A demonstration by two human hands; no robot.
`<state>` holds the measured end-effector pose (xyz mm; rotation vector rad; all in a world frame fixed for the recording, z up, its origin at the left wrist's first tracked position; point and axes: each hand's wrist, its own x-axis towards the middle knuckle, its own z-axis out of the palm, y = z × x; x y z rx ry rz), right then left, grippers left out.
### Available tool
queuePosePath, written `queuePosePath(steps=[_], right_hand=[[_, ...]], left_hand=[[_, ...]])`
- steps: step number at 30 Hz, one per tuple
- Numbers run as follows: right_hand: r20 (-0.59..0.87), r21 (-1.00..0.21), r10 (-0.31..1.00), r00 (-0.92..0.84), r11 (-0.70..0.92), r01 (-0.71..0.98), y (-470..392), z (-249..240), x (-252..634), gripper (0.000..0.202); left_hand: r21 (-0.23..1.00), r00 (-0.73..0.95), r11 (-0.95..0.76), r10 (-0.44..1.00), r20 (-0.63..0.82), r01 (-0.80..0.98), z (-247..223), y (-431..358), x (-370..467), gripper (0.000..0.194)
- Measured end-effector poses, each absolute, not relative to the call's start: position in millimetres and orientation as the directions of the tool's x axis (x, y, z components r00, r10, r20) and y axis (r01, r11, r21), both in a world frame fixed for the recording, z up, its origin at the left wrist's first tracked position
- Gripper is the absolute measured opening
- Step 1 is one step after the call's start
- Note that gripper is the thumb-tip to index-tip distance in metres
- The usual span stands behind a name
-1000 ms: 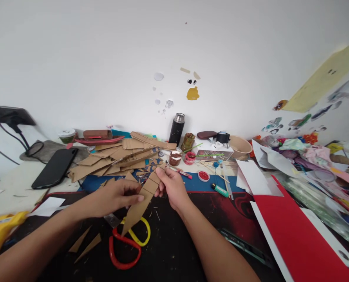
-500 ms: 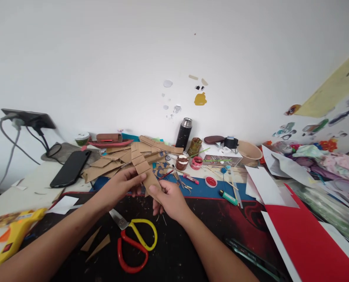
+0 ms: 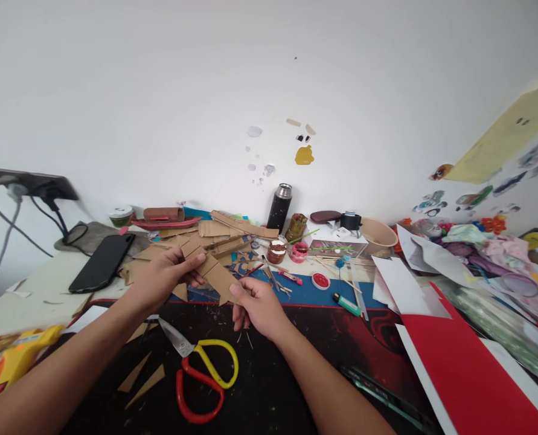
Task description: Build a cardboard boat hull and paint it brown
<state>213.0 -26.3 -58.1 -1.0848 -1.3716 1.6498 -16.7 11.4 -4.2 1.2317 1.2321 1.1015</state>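
Pinching line-marked cardboard strip (image 3: 220,277), just below frame centre, in left hand (image 3: 166,272) and right hand (image 3: 259,307); probably handling light, stiffish; best gripping by edges.

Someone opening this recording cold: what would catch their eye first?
Probably the scissors, with one red and one yellow handle, on the dark mat below the hands. Next, the scored cardboard strip held between the left hand and right hand. Then the bright red sheet at lower right.
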Motion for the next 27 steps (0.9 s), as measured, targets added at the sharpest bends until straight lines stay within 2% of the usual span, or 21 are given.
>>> queuePosePath(steps=[6,10,12,14,15,18,23,27], right_hand=[[-0.146,-0.987,0.915,-0.376,-0.163,-0.013,-27.3,-60.3,210.6,0.062],[-0.096,-0.984,0.955,-0.281,-0.134,-0.117,-24.7,-55.9,213.4,0.064],[-0.070,-0.974,0.978,-0.194,-0.110,-0.201,-21.6,-52.7,216.4,0.064],[-0.070,-0.958,0.991,-0.114,-0.099,-0.270,-18.3,-50.2,219.1,0.064],[-0.078,-0.950,0.993,-0.084,-0.100,-0.295,-16.8,-49.4,220.2,0.065],[-0.097,-0.937,0.995,-0.023,-0.099,-0.336,-13.7,-47.5,221.8,0.067],[-0.085,-0.930,0.996,0.020,-0.072,-0.362,-12.9,-43.2,223.2,0.068],[-0.089,-0.923,0.996,0.018,-0.075,-0.378,-13.3,-40.7,224.3,0.066]], left_hand=[[0.990,0.079,0.047,0.995,-0.058,0.135,-1.7,9.3,-17.5,0.067],[0.997,0.012,-0.004,1.000,0.003,0.073,12.2,9.4,-28.0,0.072],[0.985,-0.050,-0.067,0.996,0.076,0.159,19.2,16.2,-36.4,0.067],[0.893,-0.021,-0.155,0.983,0.181,0.422,22.7,29.6,-43.0,0.067],[0.785,0.039,-0.201,0.975,0.221,0.586,22.7,38.3,-44.6,0.067],[0.607,0.143,-0.232,0.971,0.191,0.760,15.7,68.7,-41.7,0.063],[0.390,0.238,-0.266,0.964,0.121,0.882,-7.7,112.3,-23.8,0.052],[0.288,0.284,-0.302,0.953,0.101,0.909,-25.0,132.5,-12.4,0.047]])
